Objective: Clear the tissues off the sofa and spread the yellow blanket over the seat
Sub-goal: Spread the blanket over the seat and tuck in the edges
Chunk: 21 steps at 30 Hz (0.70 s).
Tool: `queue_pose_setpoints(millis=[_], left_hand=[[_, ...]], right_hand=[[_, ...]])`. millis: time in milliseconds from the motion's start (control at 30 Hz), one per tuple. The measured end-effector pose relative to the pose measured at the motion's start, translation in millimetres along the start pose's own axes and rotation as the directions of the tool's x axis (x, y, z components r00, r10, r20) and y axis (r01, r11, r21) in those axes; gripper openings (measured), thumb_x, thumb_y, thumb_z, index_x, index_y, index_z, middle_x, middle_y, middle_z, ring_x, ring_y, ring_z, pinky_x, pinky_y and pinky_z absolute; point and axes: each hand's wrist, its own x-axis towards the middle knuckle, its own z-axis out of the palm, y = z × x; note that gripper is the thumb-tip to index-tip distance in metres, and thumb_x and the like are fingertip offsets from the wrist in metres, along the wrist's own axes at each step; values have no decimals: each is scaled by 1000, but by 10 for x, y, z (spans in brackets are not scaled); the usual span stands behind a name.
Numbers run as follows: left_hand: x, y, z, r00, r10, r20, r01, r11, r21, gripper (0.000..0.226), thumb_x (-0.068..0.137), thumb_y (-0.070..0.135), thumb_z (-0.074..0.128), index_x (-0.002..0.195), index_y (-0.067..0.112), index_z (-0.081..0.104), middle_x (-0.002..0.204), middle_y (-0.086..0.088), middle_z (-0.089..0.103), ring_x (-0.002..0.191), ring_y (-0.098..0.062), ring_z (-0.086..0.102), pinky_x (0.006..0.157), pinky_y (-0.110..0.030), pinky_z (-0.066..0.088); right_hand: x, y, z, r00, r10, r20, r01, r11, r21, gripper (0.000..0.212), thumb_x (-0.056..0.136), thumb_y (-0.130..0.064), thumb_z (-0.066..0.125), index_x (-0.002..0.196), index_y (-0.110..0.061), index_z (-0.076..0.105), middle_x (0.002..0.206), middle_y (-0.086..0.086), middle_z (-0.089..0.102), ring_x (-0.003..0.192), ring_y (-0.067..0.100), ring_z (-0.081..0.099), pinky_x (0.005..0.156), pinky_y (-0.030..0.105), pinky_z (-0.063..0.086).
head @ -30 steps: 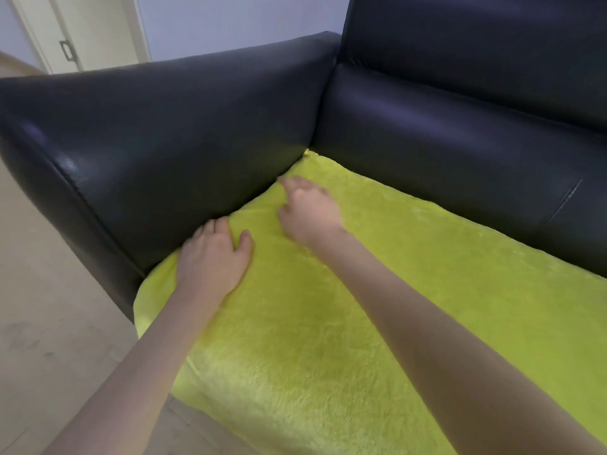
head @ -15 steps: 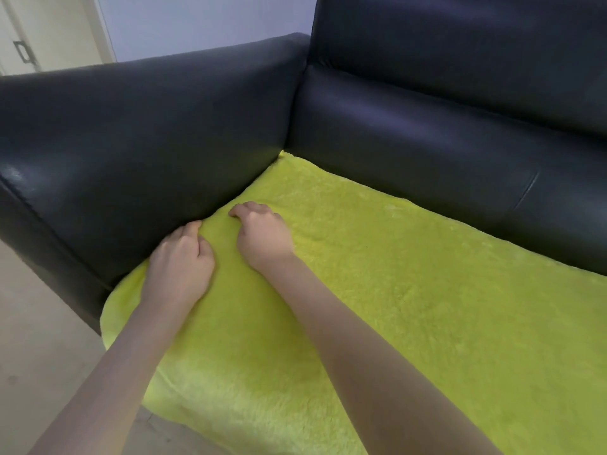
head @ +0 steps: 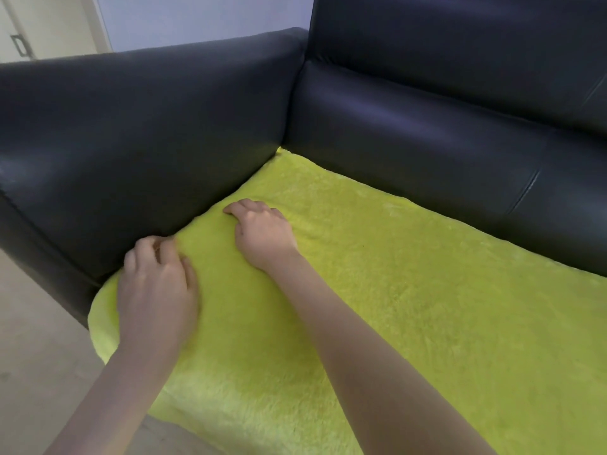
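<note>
Both hands lie on the yellow blanket [head: 394,307], which covers the seat of the black sofa [head: 427,133] up to the armrest [head: 131,133]. The left hand [head: 154,290], blurred, has its fingers bent at the blanket edge beside the armrest; whether it grips cannot be told. The right hand [head: 262,234] presses with curled fingers near the same edge.

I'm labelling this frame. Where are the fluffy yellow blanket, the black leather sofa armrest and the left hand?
fluffy yellow blanket [head: 410,290]: head view, open middle of its pile.
black leather sofa armrest [head: 138,126]: head view, inner side face.
left hand [head: 157,290]: head view, back of hand.
</note>
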Motion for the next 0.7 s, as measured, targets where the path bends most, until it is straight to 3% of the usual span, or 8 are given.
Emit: queue_pose_setpoints(millis=[167, 333, 467, 633, 700], left_hand=[[12, 44, 53, 999, -5, 44, 1, 996, 84, 33, 93, 11, 48, 115, -12, 55, 115, -35, 52, 100, -48, 49, 85, -54, 42], [131, 52, -34, 982, -85, 170, 50, 978, 202, 40, 94, 27, 37, 114, -3, 53, 109, -26, 57, 96, -40, 54, 75, -43, 45], [219, 40, -43, 984, -80, 158, 41, 971, 236, 44, 93, 35, 37, 115, 0, 51, 111, -21, 57, 99, -36, 54, 80, -40, 42], [215, -24, -87, 986, -57, 155, 20, 973, 231, 59, 87, 46, 25, 115, 3, 54, 106, -17, 60, 94, -33, 57, 71, -37, 43], [227, -40, -115, 986, -57, 156, 24, 978, 208, 53, 92, 45, 30, 118, 5, 53, 107, -15, 60, 96, -32, 57, 69, -35, 42]], right_hand=[[6, 1, -8, 1000, -8, 9, 8, 1000, -14, 45, 96, -9, 36, 137, -22, 49, 136, 0, 52, 126, 21, 45, 104, 37, 35], [1, 13, 2, 1000, -17, 25, 17, 1000, -15, 46, 96, -10, 34, 139, -21, 47, 139, 0, 50, 129, 21, 43, 106, 37, 33], [24, 29, 0, 999, -31, 28, 31, 999, -18, 46, 97, -10, 34, 139, -21, 47, 139, 1, 50, 129, 21, 43, 106, 36, 34], [38, 8, -10, 998, -48, 48, 51, 997, -62, 45, 96, -8, 35, 138, -19, 47, 136, 2, 51, 127, 22, 44, 104, 35, 35], [44, -1, -14, 997, -52, 54, 57, 995, -79, 45, 96, -8, 35, 138, -19, 47, 135, 2, 51, 126, 23, 44, 103, 35, 36]])
